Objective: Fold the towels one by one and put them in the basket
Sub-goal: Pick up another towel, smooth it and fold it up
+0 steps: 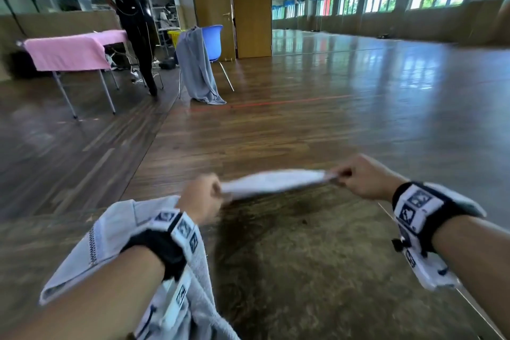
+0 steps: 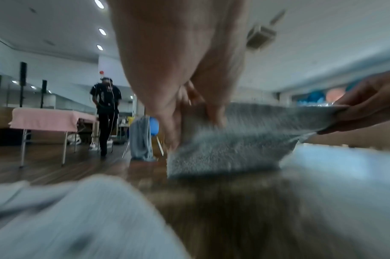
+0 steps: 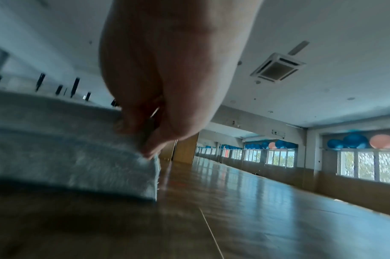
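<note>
A light grey towel (image 1: 271,182) is stretched in the air between my two hands above a brown table (image 1: 317,270). My left hand (image 1: 202,197) grips one end; the towel's long remainder (image 1: 91,243) drapes back over my left forearm. My right hand (image 1: 358,178) pinches the other end. In the left wrist view the left hand (image 2: 189,108) pinches the fuzzy towel (image 2: 229,143), with the right hand (image 2: 366,108) at the far side. The right wrist view shows the right hand (image 3: 145,129) holding the towel's corner (image 3: 78,157). No basket is in sight.
A blue chair (image 1: 212,41) with a grey towel (image 1: 197,66) draped over it stands on the wooden floor ahead. A table covered in pink cloth (image 1: 71,51) is at the left, with a person in black (image 1: 129,16) beside it. Wooden doors (image 1: 231,3) lie behind.
</note>
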A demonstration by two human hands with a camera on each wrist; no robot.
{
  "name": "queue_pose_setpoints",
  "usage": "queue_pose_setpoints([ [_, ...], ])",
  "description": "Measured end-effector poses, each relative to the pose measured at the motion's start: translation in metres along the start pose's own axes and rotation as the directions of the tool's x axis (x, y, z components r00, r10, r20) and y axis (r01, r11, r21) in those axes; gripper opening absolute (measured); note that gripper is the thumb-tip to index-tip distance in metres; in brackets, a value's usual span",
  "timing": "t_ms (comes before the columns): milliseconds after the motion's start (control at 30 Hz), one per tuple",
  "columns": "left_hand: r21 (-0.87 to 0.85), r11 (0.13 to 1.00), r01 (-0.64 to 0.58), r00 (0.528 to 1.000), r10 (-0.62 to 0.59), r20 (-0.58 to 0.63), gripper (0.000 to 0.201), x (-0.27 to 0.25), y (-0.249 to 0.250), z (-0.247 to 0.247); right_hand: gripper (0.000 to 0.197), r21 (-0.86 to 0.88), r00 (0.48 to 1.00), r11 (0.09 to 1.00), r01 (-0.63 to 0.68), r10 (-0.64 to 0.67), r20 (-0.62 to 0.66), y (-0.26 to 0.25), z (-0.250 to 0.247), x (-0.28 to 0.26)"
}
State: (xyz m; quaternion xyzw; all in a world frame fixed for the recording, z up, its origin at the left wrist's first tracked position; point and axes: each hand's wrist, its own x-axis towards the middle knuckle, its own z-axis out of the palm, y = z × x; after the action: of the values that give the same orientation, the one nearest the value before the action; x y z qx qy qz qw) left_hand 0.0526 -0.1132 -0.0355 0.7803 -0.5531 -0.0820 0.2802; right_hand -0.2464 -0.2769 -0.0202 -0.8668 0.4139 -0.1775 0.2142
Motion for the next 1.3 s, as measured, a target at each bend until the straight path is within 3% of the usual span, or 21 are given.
queue_pose_setpoints([
  [67, 0.068, 0.995, 0.076, 0.980, -0.087, 0.177, 0.024, -0.024, -0.023, 0.022, 0.013, -0.091, 0.984, 0.996, 0.000, 0.016, 0.178, 0.007, 0.021, -0.021],
  [133, 0.109, 0.988, 0.108, 0.968, -0.130, 0.217, 0.023, -0.045, -0.036, 0.034, 0.016, -0.092, 0.975, 0.995, -0.032, 0.051, 0.217, 0.008, 0.040, -0.041],
  [333, 0.196, 0.977, 0.087, 0.962, -0.134, 0.239, 0.026, -0.076, -0.036, 0.017, 0.020, -0.011, 0.982, 0.995, -0.097, 0.097, 0.163, 0.000, 0.063, -0.094],
  [433, 0.159, 0.984, 0.077, 0.958, -0.117, 0.261, 0.028, -0.088, -0.031, 0.000, 0.018, -0.009, 0.987, 0.996, -0.084, 0.085, 0.136, -0.013, 0.056, -0.114],
  [667, 0.047, 0.998, -0.048, 0.965, 0.034, 0.261, 0.039, -0.119, 0.006, -0.042, 0.030, -0.008, 0.997, 0.998, -0.063, 0.063, 0.043, -0.046, 0.012, -0.151],
  [733, 0.011, 0.997, -0.071, 0.967, 0.066, 0.245, 0.039, -0.123, 0.017, -0.057, 0.025, 0.043, 0.995, 0.994, -0.097, 0.098, -0.018, -0.054, -0.004, -0.163],
  [800, -0.022, 0.995, -0.099, 0.973, 0.102, 0.207, 0.035, -0.125, 0.027, -0.072, 0.016, 0.085, 0.989, 0.987, -0.137, 0.141, -0.051, -0.062, -0.020, -0.173],
  [867, -0.050, 0.993, -0.104, 0.975, 0.112, 0.191, 0.027, -0.127, 0.036, -0.085, 0.018, 0.122, 0.986, 0.981, -0.152, 0.160, -0.051, -0.072, -0.035, -0.182],
  [967, -0.070, 0.995, -0.076, 0.959, 0.092, 0.269, 0.018, -0.130, 0.044, -0.101, 0.020, 0.224, 0.984, 0.959, -0.172, 0.180, -0.014, -0.085, -0.054, -0.190],
  [1033, -0.138, 0.990, 0.023, 0.907, 0.038, 0.420, 0.018, -0.135, 0.049, -0.109, 0.016, 0.296, 0.965, 0.918, -0.263, 0.245, 0.095, -0.093, -0.064, -0.195],
  [1067, -0.189, 0.976, 0.111, 0.855, 0.004, 0.519, 0.016, -0.139, 0.051, -0.112, 0.015, 0.310, 0.949, 0.900, -0.307, 0.265, 0.169, -0.096, -0.068, -0.199],
  [1133, -0.223, 0.934, 0.277, 0.707, -0.041, 0.706, 0.006, -0.152, 0.053, -0.119, 0.018, 0.316, 0.913, 0.881, -0.352, 0.250, 0.322, -0.097, -0.076, -0.205],
  [1200, -0.219, 0.907, 0.360, 0.581, -0.035, 0.813, 0.012, -0.162, 0.051, -0.123, 0.019, 0.314, 0.840, 0.850, -0.424, 0.240, 0.486, -0.095, -0.079, -0.211],
  [1233, -0.222, 0.902, 0.371, 0.551, -0.021, 0.834, 0.014, -0.165, 0.050, -0.124, 0.018, 0.295, 0.793, 0.838, -0.459, 0.237, 0.561, -0.094, -0.077, -0.214],
  [1267, -0.234, 0.901, 0.366, 0.552, -0.008, 0.834, 0.013, -0.168, 0.050, -0.123, 0.021, 0.276, 0.758, 0.836, -0.474, 0.228, 0.611, -0.092, -0.074, -0.216],
  [1300, -0.254, 0.903, 0.346, 0.586, 0.004, 0.810, 0.009, -0.168, 0.049, -0.120, 0.026, 0.269, 0.749, 0.840, -0.472, 0.221, 0.625, -0.090, -0.070, -0.216],
])
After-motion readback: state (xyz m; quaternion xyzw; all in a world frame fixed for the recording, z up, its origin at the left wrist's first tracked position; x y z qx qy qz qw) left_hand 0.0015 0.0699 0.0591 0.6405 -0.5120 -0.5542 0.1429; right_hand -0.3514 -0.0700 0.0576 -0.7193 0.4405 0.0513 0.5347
